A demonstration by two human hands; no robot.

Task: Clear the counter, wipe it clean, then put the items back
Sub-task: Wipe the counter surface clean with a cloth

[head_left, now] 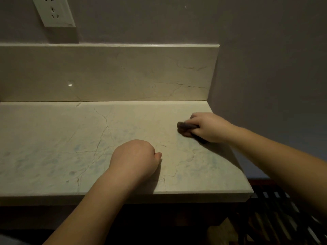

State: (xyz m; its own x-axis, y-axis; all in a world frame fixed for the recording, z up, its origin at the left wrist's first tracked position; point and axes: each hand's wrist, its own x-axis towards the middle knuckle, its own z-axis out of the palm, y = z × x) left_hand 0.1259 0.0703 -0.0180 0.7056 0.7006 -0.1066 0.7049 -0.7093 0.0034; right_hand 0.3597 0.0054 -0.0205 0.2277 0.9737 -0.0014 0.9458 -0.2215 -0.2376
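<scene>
Head view: right hand (210,127) grips a dark cloth (185,129) on the counter (53,147) at centre right, near its right edge. Left hand (134,157), fingers curled and holding nothing, rests mid-frame; bare marble stretches leftward. A socket (53,10) sits upper left.

A dark crumpled cloth (185,129) lies pressed flat near the right rear of the veined pale marble counter (70,147).

I see a dim grey wall (177,18) with a white socket (53,11), a marble backsplash (106,73), and a dark slatted rack (283,218) lower right.
</scene>
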